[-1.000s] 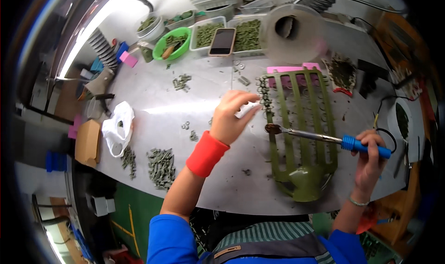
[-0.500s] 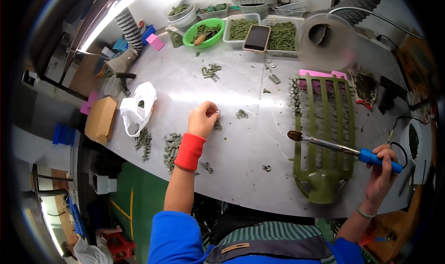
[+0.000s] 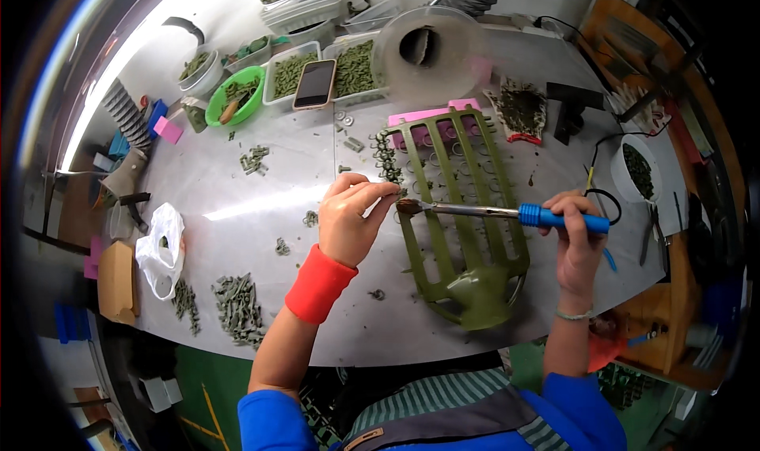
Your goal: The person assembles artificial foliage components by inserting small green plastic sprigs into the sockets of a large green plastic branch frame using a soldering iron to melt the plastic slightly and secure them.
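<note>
Green slatted frame [image 3: 469, 245], one, is crossed by one blue-handled tool [image 3: 507, 212], gripped by the right hand [image 3: 578, 233]. The left hand [image 3: 346, 220] is pinched narrow, its contents unclear.

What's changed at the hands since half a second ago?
The left hand has moved right, from the small pile of parts to the left edge of the green frame, close to the tip of the blue-handled tool; whether it pinches anything, I cannot tell. The right hand still grips that tool. The frame and phone lie as before.
</note>
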Demonstrator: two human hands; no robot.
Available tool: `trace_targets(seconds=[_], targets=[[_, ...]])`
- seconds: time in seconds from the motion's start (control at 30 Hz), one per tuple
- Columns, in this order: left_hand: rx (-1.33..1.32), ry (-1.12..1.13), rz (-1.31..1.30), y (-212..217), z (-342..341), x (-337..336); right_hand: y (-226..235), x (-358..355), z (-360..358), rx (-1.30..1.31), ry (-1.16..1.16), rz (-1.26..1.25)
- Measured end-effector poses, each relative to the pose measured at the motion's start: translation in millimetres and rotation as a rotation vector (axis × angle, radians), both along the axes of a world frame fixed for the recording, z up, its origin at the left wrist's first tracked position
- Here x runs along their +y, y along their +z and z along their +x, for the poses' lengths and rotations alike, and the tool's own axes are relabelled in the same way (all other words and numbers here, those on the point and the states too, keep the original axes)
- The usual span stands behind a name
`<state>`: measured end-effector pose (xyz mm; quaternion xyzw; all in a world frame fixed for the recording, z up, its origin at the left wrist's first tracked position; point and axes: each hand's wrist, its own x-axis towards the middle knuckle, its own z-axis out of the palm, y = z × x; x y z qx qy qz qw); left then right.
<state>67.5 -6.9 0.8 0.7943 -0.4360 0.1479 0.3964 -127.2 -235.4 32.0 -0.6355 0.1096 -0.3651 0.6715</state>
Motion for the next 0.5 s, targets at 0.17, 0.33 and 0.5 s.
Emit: trace_targets(seconds=[0.17, 0.33, 0.5], targets=[[-0.083, -0.003, 0.05, -9.7, 6.3, -6.0, -7.5, 3.8, 10.9, -0.008, -0.022, 0.013], [-0.119, 0.023, 0.111, -4.7, 4.2, 0.2, 0.9, 2.5, 2.0, -0.033, 0.016, -0.005], [0.14, -0.012, -0.038, 5.4, 12.9, 14.0, 7.3, -2.1, -12.6, -0.002, -0.023, 0.019]])
